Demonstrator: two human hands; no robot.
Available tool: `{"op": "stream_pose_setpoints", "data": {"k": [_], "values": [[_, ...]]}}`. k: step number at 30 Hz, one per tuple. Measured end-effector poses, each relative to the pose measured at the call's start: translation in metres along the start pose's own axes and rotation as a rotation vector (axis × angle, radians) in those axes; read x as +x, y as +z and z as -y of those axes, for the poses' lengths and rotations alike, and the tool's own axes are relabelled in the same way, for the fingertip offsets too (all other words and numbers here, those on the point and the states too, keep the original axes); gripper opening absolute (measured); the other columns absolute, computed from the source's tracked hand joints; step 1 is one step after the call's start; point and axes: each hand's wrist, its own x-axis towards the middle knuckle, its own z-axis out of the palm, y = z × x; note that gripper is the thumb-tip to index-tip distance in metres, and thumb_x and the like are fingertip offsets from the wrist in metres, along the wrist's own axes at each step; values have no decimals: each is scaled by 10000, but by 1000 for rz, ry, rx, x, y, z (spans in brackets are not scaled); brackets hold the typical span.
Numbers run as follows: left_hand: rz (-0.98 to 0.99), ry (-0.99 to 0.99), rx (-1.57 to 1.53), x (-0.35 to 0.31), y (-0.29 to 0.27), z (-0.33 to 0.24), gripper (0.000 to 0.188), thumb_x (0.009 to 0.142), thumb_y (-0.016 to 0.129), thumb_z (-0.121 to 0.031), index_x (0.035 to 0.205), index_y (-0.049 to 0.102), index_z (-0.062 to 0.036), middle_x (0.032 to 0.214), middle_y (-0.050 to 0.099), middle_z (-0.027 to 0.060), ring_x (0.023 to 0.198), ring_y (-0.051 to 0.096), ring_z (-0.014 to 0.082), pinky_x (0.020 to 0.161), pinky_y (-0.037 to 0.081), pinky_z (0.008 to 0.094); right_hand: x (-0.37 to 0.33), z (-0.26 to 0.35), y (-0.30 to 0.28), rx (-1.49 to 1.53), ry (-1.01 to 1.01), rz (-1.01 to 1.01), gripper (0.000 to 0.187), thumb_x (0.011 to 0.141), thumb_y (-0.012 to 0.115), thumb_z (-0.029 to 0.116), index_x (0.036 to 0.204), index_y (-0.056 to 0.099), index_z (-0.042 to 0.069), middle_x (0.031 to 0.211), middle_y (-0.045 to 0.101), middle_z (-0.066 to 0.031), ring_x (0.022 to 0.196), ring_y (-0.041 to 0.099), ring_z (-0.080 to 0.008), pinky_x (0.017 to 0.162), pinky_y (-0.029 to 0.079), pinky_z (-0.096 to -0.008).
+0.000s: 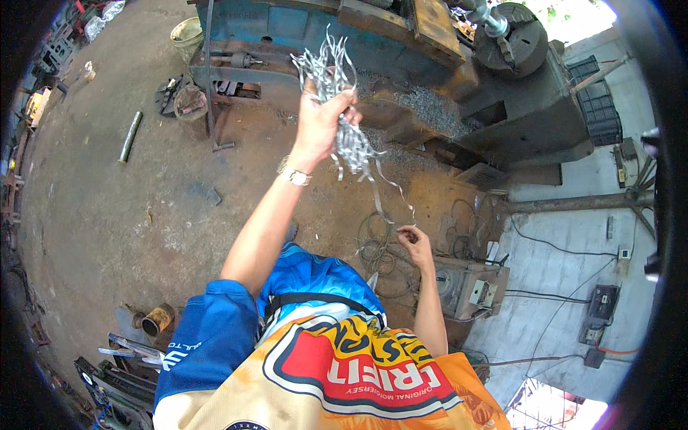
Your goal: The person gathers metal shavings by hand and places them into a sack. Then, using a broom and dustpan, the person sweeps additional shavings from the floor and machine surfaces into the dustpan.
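While my right hand (418,249) curls near the trailing ends of a bundle of silvery strips (352,147), thumb and fingertips close together, I cannot tell whether it pinches one. Farther out, my left hand (321,122), a watch (295,176) at its wrist, is clamped around the bundle's middle, holding it up over the floor (100,215). Beyond stands a blue machine (287,27) with grey shavings (430,107) and a round chuck (514,46).
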Motion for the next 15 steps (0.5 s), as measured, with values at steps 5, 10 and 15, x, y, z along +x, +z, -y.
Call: {"op": "stream_pose_setpoints", "data": {"k": [5, 10, 15], "values": [[-1, -95, 436, -9, -28, -8, 384, 857, 609, 13, 1189, 426, -50, 787, 576, 27, 570, 534, 94, 519, 481, 271, -10, 43, -51, 144, -89, -48, 205, 906, 668, 178, 1040, 667, 23, 807, 587, 16, 738, 514, -74, 673, 417, -224], [113, -231, 559, -14, -15, 13, 429, 855, 617, 6, 1235, 425, -42, 781, 567, 4, 573, 530, 77, 522, 468, 248, 7, 99, -76, 271, -93, -237, 408, 974, 555, 405, 931, 700, 26, 726, 570, 3, 666, 503, -94, 603, 390, -257], [255, -377, 590, -25, 15, 39, 466, 880, 624, 2, 1299, 428, -54, 802, 592, 16, 575, 535, 81, 509, 465, 252, 26, 161, -70, -74, -110, -206, 375, 949, 584, 337, 865, 708, -7, 686, 600, -53, 657, 544, -124, 611, 421, -293]]}}
